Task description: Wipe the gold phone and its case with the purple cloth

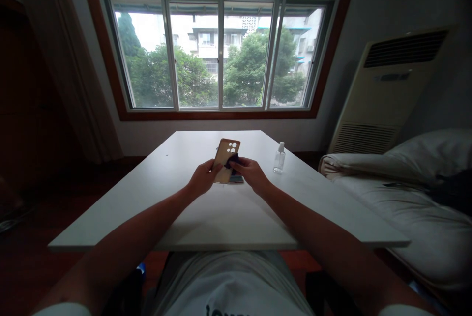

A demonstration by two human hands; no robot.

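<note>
Holding phone (225, 156): left hand (202, 177) grip closed; right hand (250, 172) pinching cloth (233, 161); bottle (279, 158) near.

White table (155, 193) mostly bare: wide open surface left of and near the hands, far edge toward the window also free. Only obstacles are a small clear spray bottle (279, 157) standing upright right of the right hand (250, 172), apart from it, and a flat dark item (237, 179) lying on the table just under the hands. Sofa cushion (398, 168) sits off the table's right edge
</note>
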